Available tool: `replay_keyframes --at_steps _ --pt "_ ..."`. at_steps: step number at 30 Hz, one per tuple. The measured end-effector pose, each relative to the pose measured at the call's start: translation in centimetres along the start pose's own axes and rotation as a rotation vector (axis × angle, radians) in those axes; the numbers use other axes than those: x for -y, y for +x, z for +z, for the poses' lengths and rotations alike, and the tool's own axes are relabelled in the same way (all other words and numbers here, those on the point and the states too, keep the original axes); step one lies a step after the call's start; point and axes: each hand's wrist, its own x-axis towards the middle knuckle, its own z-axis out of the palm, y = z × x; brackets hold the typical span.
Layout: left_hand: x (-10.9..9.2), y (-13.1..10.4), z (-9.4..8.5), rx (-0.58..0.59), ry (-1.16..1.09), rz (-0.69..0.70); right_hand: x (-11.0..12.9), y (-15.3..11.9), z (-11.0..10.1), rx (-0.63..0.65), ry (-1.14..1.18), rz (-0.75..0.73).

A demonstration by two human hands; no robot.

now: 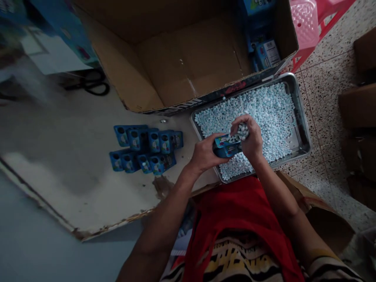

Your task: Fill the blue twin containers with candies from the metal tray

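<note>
Left hand (204,154): fingers closed round a small blue carton (225,150), held above the near left part of a metal tray (297,137) of pale blue pellets (272,103). Right hand (253,141): fingers curled round a cluster of pellets at the carton's end, partly hiding it. A large cardboard box (188,66) crowds the far side, its near wall running along the tray's far rim; more blue packs (267,55) sit in its right corner. Left of the tray, similar cartons (165,141) stand in two rows on the table (88,156); black scissors (82,84) lie beyond them, near the box. Pink stool (305,23) beyond the box's right corner; brown boxes (358,105) at far right
</note>
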Motion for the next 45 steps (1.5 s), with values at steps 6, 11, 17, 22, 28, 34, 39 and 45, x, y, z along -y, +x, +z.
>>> replay_keyframes --at_steps 6,11,17,22,28,34,39,45 --pt "0.5 0.4 1.7 -0.107 -0.029 0.019 0.6 -1.7 -0.4 -0.148 -0.031 -0.1" --pt "1.2 0.6 2.8 -0.326 -0.069 0.088 0.3 -1.5 -2.2 -0.108 -0.002 -0.104" --pt "1.8 1.2 6.0 -0.469 -0.238 -0.017 -4.1 -3.1 -6.7 0.055 -0.536 -0.011" --pt "2.0 0.9 5.6 -0.271 -0.267 -0.043 -7.2 -4.7 -4.9 0.086 -0.691 -0.079" --pt "2.1 0.5 3.9 -0.298 -0.206 -0.045 -6.3 -4.5 -3.6 0.153 -0.843 -0.181" --pt "1.8 -0.1 1.4 -0.354 -0.121 0.144 -4.7 -0.4 -7.9 0.053 -1.101 -0.227" --pt "2.1 -0.4 -0.4 -0.222 0.032 0.147 -7.3 5.3 -6.8 0.197 -1.292 -0.256" --pt "2.6 -1.7 -0.2 -0.337 -0.266 0.032 -9.1 4.7 -7.0 0.077 -1.134 -0.102"
